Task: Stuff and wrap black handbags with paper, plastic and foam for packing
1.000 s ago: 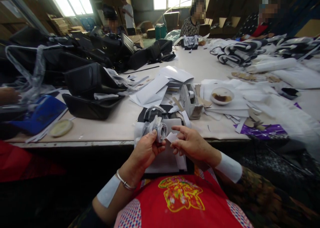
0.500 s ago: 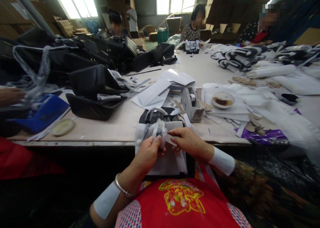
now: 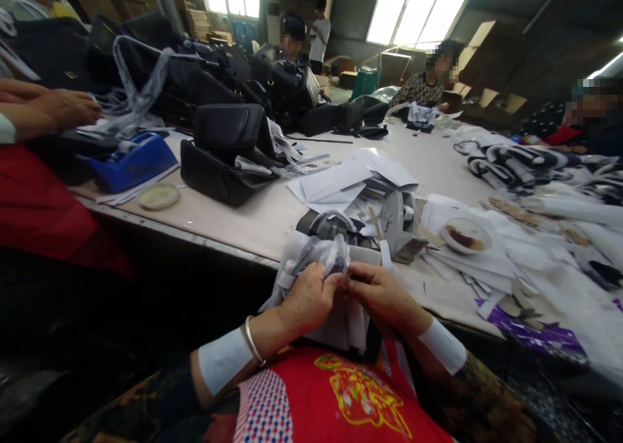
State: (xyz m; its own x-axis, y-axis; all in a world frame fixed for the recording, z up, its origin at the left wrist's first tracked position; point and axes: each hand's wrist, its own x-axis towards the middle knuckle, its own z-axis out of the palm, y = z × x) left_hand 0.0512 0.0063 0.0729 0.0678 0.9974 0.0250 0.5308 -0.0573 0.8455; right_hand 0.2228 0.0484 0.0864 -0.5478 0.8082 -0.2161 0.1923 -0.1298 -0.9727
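Observation:
My left hand (image 3: 311, 297) is closed round a plastic-wrapped strap (image 3: 335, 253), a bunched bundle in clear film with dark material inside. Fingertips of my right hand (image 3: 387, 295) are pinched against the left thumb at the bundle's near end. Whatever they grip there is hidden. Beneath both hands, white wrapping sheet (image 3: 335, 333) hangs over the table edge and my lap. Just beyond the bundle lies a black bag (image 3: 311, 222) with a wrapped, arched handle (image 3: 335, 217).
A grey tape dispenser (image 3: 400, 226) and a stained dish (image 3: 466, 235) stand to the right among paper sheets. At left are a blue tape dispenser (image 3: 134, 162), a round lid (image 3: 158, 196) and piled black bags (image 3: 228, 148). A co-worker's hands (image 3: 63, 107) work at far left.
The view has swung left and tilted. My hands have drawn together over the bundle, and the white strip between my right fingers no longer shows. The co-worker's hands have come further into view.

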